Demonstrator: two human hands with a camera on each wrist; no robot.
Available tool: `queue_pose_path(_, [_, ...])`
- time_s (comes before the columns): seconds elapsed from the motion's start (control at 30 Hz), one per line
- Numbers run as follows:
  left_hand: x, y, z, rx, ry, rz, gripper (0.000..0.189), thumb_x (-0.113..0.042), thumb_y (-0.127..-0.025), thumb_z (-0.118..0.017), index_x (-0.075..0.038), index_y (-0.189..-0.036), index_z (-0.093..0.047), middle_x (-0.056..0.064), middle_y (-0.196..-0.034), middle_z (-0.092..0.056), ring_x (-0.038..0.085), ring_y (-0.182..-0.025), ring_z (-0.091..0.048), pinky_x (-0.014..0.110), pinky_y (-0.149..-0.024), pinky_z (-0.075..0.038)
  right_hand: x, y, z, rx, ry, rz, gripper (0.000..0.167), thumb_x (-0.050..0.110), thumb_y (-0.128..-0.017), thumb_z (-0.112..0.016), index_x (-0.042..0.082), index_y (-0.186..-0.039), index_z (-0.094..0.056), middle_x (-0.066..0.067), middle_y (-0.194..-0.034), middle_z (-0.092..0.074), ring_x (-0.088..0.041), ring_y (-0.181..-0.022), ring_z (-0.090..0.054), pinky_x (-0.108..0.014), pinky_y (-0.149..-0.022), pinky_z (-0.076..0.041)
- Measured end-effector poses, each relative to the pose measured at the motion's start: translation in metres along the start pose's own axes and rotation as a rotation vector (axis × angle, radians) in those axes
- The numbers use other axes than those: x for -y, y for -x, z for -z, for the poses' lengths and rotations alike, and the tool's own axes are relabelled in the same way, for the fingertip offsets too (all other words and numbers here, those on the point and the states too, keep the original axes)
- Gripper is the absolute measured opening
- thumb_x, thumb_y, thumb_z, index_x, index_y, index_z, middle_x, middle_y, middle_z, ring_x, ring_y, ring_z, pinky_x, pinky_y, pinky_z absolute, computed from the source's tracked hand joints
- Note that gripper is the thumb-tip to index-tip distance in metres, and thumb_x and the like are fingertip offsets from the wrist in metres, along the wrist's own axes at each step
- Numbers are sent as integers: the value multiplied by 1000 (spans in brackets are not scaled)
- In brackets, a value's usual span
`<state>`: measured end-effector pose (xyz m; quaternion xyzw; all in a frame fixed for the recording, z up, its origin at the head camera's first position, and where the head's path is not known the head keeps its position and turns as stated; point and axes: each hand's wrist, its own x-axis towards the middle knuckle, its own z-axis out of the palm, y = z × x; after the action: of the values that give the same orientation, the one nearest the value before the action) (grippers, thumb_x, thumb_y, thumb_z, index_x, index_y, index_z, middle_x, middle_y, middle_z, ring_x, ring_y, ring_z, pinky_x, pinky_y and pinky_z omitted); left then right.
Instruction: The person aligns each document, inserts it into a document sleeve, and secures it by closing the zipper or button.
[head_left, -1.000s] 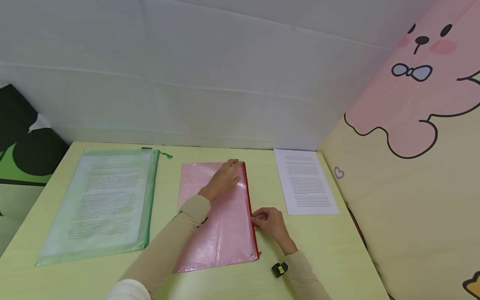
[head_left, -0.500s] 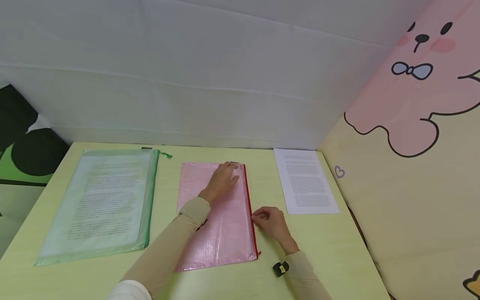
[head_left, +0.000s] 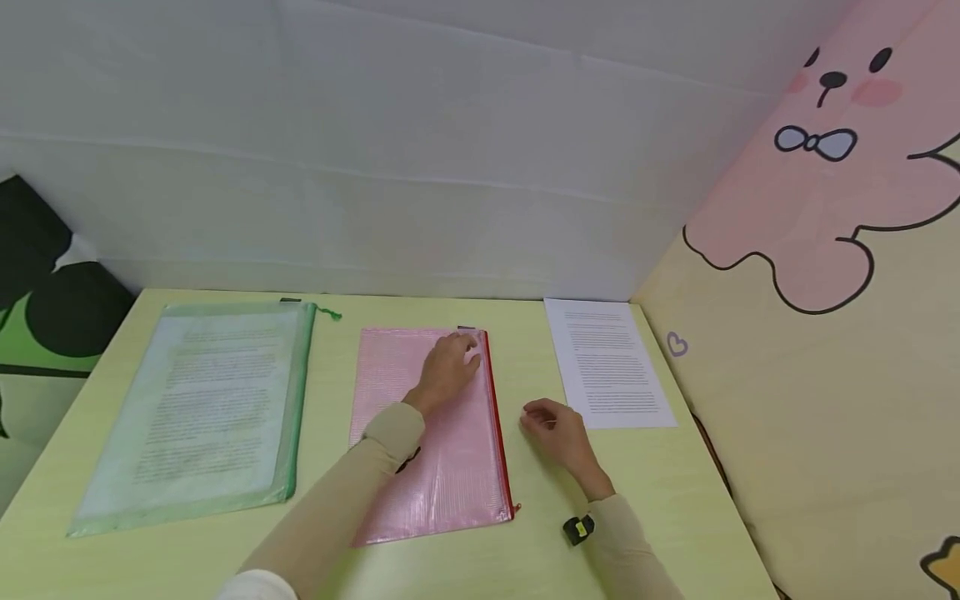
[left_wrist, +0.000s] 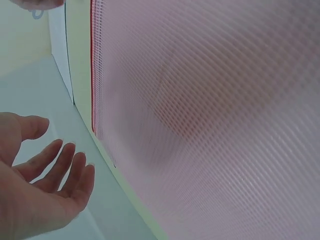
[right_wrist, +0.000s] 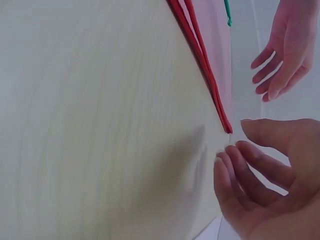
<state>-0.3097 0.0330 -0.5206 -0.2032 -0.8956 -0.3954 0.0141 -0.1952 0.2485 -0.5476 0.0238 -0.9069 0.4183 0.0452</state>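
Pale yellow tabletop (head_left: pixel 675 500) spreads beneath both hands. Fingers of the left hand (head_left: pixel 444 368) are relaxed, grasping nothing; under them lies the pink pouch (head_left: pixel 459 471). The right hand (head_left: pixel 558 429), fingers loosely bent and free, is just beside its red zipper (head_left: pixel 498 417). Beyond those fingers lies a printed sheet (head_left: pixel 611 367); well left of both hands, a green pouch (head_left: pixel 202 400).

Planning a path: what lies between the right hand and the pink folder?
Only bare tabletop lies between the right hand and the pink folder, as the head view shows.
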Motion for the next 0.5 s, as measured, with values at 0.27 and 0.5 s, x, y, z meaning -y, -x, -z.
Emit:
queue_pose_path(0.27, [-11, 2, -12, -21, 85, 79, 15, -5, -97, -67, 5, -108, -70, 17, -102, -68, 31, -95, -63, 44, -84, -55, -13, -7, 19, -91, 13, 86, 19, 6, -92, -77, -4, -108, -73, -11, -96, -74, -27, -87, -70, -35, -75, -60])
queue_pose_path(0.5, [-25, 2, -23, -19, 165, 115, 17, -9, -98, -65, 3, -108, -71, 14, -100, -69, 27, -90, -64, 41, -80, -55, -26, -13, 38, -151, 35, 99, 19, 3, -91, -76, -7, -108, -72, -15, -97, -74, -31, -87, -71, -37, -76, -60])
